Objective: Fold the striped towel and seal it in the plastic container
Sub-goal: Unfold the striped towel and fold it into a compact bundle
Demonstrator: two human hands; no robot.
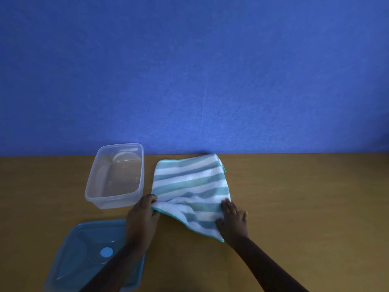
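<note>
The striped towel (189, 186), white and teal, lies on the wooden table (294, 197) near the blue wall, its near part bunched. My left hand (142, 222) pinches the towel's near left corner. My right hand (233, 222) rests flat, fingers spread, on the towel's near right corner. The clear plastic container (115, 175) stands open and empty just left of the towel. Its blue translucent lid (88, 256) lies on the table in front of the container, partly hidden by my left forearm.
A blue wall (189, 70) rises right behind the table's far edge. Bare tabletop stretches to the right of the towel and to the left of the container.
</note>
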